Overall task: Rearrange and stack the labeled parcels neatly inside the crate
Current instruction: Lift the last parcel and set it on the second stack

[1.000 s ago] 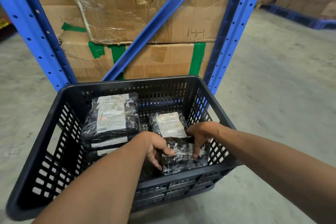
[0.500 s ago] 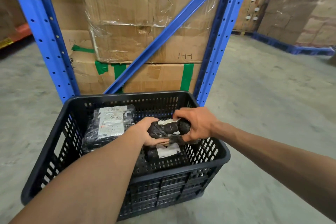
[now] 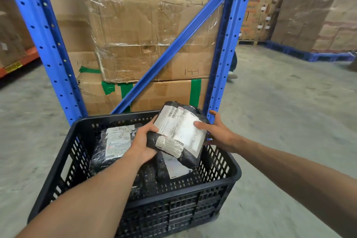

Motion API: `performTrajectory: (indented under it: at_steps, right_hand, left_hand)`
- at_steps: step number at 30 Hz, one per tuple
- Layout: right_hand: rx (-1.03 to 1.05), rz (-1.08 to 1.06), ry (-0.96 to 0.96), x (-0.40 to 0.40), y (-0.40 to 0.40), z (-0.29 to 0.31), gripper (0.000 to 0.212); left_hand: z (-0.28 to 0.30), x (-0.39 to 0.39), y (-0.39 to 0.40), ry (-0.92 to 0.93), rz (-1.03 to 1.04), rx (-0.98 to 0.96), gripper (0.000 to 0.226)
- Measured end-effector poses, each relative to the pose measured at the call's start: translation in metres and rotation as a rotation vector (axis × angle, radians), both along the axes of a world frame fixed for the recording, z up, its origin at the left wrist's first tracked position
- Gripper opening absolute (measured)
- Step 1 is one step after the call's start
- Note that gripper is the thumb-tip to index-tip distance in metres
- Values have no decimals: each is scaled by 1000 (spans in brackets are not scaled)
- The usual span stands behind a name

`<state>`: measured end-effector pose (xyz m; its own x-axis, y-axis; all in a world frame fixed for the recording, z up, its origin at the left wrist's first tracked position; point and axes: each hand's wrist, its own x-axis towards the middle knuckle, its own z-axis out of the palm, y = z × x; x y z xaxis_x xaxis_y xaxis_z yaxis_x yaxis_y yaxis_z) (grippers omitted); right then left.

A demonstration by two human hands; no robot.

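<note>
Concrete floor (image 3: 280,121), black crate (image 3: 173,197) against blue rack (image 3: 222,75), left hand (image 3: 143,141) and right hand (image 3: 218,133) gripping labeled parcel (image 3: 179,135) above rim, bare right half below.

Crate (image 3: 222,177): black matt perforated plastic. Held parcel (image 3: 179,137): glossy crinkled black plastic film, white paper label. Rack upright (image 3: 48,44): blue painted metal, smooth. Cartons (image 3: 144,40): brown cardboard, glossy clear wrap, green tape. Floor (image 3: 289,112): rough grey concrete.
</note>
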<state>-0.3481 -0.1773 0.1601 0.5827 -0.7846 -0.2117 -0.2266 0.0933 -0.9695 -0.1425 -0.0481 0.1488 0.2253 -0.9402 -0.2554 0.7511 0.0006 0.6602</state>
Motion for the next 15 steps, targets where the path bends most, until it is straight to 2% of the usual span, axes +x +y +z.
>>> performTrajectory:
  at_steps: [1, 4, 9, 12, 15]
  right_hand:
    - [74, 12, -29, 0, -3, 1, 78]
    - [86, 89, 27, -2, -10, 0, 76]
    - [90, 243, 150, -2, -10, -1, 76]
    - [92, 223, 206, 1, -3, -7, 72]
    - [53, 101, 210, 7, -1, -13, 71]
  left_hand:
    - [1, 1, 1, -6, -15, -10, 67]
    - [-1, 7, 4, 3, -52, -5, 84]
    - [1, 20, 6, -160, -126, 54, 88]
    - [0, 22, 1, -284, -148, 125, 75]
    - [-3, 17, -13, -382, 42, 287, 50]
